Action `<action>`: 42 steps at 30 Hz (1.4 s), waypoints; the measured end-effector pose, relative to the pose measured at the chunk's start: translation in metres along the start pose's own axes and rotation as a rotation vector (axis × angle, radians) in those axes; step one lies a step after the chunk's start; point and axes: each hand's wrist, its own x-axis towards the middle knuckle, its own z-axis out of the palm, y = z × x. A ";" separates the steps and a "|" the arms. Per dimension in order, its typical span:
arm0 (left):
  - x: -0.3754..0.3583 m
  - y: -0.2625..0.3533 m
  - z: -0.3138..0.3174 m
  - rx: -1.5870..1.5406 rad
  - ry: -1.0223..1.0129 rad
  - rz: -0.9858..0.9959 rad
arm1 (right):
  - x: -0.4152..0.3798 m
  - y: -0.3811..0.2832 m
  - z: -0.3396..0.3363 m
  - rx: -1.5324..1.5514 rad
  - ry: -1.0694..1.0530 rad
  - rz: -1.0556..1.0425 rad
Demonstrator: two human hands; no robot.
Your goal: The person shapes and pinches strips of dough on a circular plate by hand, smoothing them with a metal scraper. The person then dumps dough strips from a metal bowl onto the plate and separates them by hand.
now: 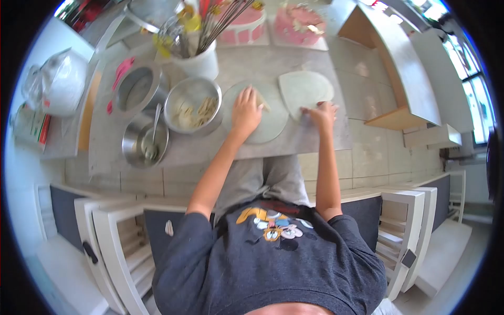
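Observation:
My left hand (247,113) lies with its fingers flat over a pale round sheet (270,128) on the table. Beside and partly under those fingers is a small beige piece (264,103), possibly dough; the hand hides part of it. To the right, my right hand (322,114) rests at the near edge of a second pale sheet (307,89), rounded with one straighter side. Its thumb and fingers are spread apart. Just left of my left hand stands a steel bowl (173,118) with lumps of a beige, dough-like mass (195,111) in it.
A smaller steel bowl (128,142) holding a spoon (156,123) and a round metal tin (121,92) stand at the left. Behind them, a white bucket (202,67) is full of whisks and other utensils. Two pink cakes (296,29) sit at the table's far side.

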 end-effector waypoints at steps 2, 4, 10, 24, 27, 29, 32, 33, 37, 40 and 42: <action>0.000 -0.007 0.004 -0.082 0.027 0.054 | -0.006 -0.004 -0.005 0.012 0.089 -0.002; -0.005 -0.012 0.009 -0.061 0.052 0.094 | -0.005 -0.001 -0.001 -0.048 0.104 0.061; -0.010 -0.002 -0.004 0.013 -0.002 0.067 | -0.004 -0.008 -0.023 0.008 0.020 0.123; -0.018 -0.001 0.001 -0.158 0.129 0.161 | -0.045 -0.043 -0.024 0.506 0.102 -0.729; -0.019 -0.003 -0.002 -0.194 0.151 0.158 | -0.047 -0.037 -0.012 0.377 0.130 -0.754; -0.021 -0.006 -0.002 -0.187 0.158 0.135 | -0.056 -0.041 -0.010 0.435 0.088 -0.815; -0.021 -0.003 -0.005 -0.199 0.161 0.132 | -0.064 -0.041 -0.003 0.467 0.071 -0.874; -0.021 -0.002 -0.006 -0.202 0.155 0.123 | -0.064 -0.040 -0.001 0.449 0.065 -0.881; -0.022 -0.002 -0.007 -0.235 0.162 0.085 | -0.066 -0.038 0.006 0.442 0.067 -0.885; -0.022 -0.003 -0.008 -0.249 0.167 0.071 | -0.066 -0.038 0.007 0.400 0.011 -0.809; -0.021 -0.002 -0.009 -0.254 0.177 0.071 | -0.066 -0.037 0.009 0.412 0.002 -0.822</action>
